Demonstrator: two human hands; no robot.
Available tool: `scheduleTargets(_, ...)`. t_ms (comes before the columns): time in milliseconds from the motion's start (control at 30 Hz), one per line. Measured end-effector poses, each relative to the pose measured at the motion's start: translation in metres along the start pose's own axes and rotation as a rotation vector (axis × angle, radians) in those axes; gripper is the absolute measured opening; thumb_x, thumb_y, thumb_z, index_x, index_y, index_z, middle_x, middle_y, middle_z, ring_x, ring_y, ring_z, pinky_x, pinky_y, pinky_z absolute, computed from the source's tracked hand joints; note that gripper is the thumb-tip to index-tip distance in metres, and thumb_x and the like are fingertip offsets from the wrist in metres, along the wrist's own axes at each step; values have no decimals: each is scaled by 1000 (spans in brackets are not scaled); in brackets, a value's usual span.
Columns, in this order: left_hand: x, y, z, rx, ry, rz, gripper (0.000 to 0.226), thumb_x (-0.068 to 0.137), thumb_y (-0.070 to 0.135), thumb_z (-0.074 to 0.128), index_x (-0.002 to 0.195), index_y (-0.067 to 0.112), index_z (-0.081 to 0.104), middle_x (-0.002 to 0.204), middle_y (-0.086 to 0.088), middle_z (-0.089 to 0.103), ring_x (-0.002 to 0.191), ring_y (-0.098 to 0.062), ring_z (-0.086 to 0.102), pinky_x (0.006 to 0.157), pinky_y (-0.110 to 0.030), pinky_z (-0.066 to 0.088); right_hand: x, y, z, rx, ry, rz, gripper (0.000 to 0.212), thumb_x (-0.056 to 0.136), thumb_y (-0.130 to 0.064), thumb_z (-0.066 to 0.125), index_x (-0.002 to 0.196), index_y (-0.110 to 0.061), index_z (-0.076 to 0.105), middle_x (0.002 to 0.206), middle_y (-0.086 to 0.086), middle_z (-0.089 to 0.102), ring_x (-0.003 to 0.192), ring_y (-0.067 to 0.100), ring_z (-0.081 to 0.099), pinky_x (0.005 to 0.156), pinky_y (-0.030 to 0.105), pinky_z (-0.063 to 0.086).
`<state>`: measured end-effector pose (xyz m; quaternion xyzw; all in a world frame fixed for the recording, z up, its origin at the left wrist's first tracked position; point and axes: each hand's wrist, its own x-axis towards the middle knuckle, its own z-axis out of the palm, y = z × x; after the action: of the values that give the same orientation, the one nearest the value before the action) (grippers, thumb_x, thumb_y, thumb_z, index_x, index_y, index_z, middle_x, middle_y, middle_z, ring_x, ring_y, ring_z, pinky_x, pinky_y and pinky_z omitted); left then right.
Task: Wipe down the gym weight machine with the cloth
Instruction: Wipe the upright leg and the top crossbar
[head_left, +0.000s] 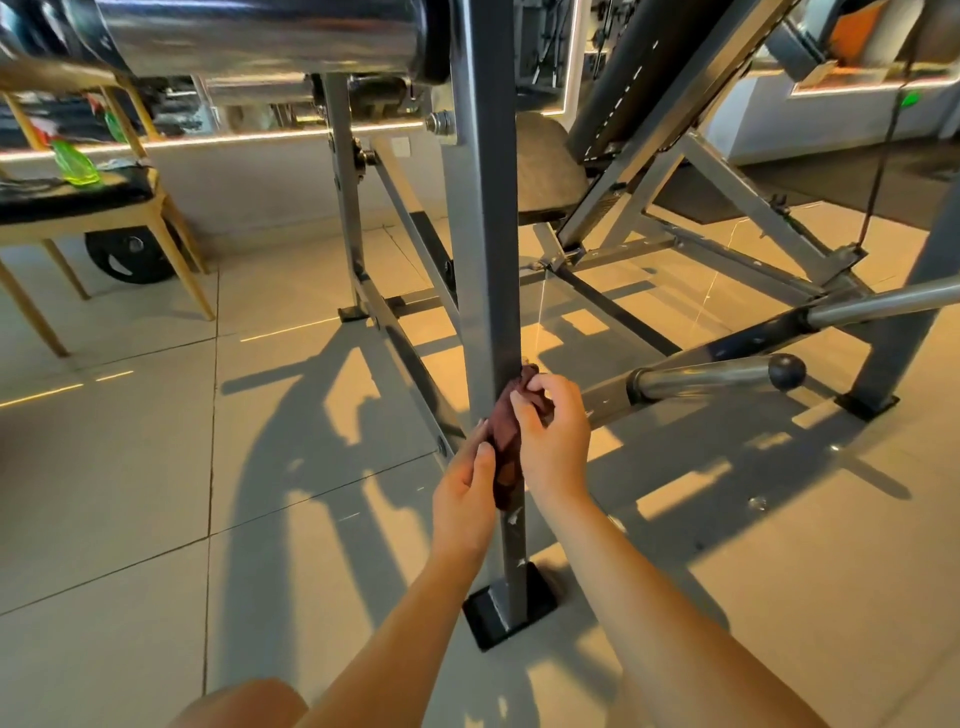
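Far left, a blurred green bottle (75, 163) sits on a chair (156, 208). The left hand (465, 493) pinches the dark red cloth (506, 447) against the machine's upright post (488, 234), fingertips hidden behind it; the right hand (553, 441) grips the cloth's bunched top.

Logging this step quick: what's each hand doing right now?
Left hand: pinching the cloth against the post.
Right hand: fingers curled, gripping the cloth higher up.
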<state>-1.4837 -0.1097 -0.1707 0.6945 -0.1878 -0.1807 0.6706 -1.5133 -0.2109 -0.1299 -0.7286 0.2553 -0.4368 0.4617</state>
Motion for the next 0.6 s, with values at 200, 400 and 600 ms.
scheduleTargets(200,-5,-6,1,21,-7,6,30,106,44,43,125,66,50,143,14,57,132,-4,52,113,-40,44,-15,25,-7,-17,-57,198,10,97,-15,65,103,-23,62,107,-4,62,100,2,58,90,25,52)
scheduleTargets(400,0,-3,1,35,11,19,27,108,42,38,122,62,49,140,16,57,128,2,50,113,-32,42,9,-5,5,39,33,-35,10,97,-19,66,106,-23,63,111,-10,58,107,3,57,86,11,49)
scheduleTargets(600,4,-8,1,25,14,25,29,101,54,42,122,73,49,141,14,54,131,-9,51,109,-47,47,-20,28,3,-3,-49,70,12,98,-19,66,106,-26,61,107,-16,55,104,1,58,85,9,48)
